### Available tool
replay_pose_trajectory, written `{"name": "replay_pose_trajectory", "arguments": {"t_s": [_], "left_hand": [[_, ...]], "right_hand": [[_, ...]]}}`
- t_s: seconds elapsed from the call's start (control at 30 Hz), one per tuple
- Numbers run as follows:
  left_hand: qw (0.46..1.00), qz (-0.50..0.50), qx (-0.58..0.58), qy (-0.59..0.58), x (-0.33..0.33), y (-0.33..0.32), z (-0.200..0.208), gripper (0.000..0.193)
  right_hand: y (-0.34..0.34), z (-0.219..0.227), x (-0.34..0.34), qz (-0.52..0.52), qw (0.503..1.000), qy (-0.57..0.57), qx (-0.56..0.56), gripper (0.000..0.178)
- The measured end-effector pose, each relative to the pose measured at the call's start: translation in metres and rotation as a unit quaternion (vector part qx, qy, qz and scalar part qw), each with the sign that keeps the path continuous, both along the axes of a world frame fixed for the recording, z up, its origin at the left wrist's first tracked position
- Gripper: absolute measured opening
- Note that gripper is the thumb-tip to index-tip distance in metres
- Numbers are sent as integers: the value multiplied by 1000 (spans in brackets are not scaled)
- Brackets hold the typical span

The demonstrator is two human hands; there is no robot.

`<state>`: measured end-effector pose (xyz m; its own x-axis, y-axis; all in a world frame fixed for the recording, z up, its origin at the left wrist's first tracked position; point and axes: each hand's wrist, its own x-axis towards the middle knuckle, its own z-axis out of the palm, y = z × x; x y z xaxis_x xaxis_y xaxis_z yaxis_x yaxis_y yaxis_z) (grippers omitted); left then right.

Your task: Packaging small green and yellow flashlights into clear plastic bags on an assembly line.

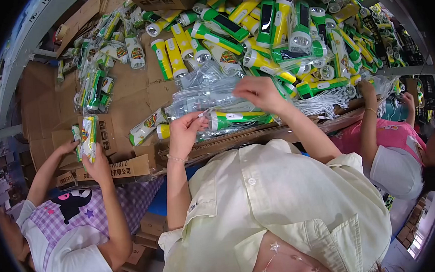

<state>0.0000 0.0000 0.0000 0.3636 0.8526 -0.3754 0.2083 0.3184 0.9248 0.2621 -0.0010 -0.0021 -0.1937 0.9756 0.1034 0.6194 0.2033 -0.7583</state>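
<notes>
My left hand (186,134) is closed in a pinch on a small white piece that looks like the end of a white cable (201,115). Just right of it, a green and white flashlight (241,118) lies on its side by the table's front edge, its clear lens toward my left hand. My right hand (264,94) hovers above the flashlight with fingers curled together and slightly blurred; what they hold, if anything, is hidden. Beneath and beyond both hands lies a stack of clear plastic bags (195,96). A yellow flashlight end (163,131) shows left of my left hand.
A large heap of green and yellow flashlights (270,28) covers the back and right. White cables (320,105) lie right of my hand. Bagged flashlights (95,88) rest on cardboard (125,92) at left. A co-worker at left holds packed flashlights (88,136); another works at right (369,94).
</notes>
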Motion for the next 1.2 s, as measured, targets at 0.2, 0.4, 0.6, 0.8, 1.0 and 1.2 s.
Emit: {"name": "replay_pose_trajectory", "arguments": {"t_s": [0.2, 0.4, 0.6, 0.8, 1.0, 1.2], "left_hand": [[999, 4, 24, 22, -8, 7, 4, 19], [980, -3, 166, 109, 3, 0, 4, 13], [981, 77, 108, 140, 9, -4, 7, 9], [974, 89, 157, 140, 10, -1, 13, 8], [953, 245, 179, 19, -42, 19, 11, 8], [901, 356, 246, -12, -80, 74, 29, 9]], "right_hand": [[-29, -16, -7, 41, 983, -87, 154, 7], [-21, -22, -33, 85, 985, -106, 108, 9], [13, 19, -65, 61, 984, 16, 167, 21], [22, 18, -62, 136, 986, -3, 101, 15], [29, 2, -1, 126, 977, -79, 154, 11], [42, 11, -8, -2, 987, -67, 145, 12]]}}
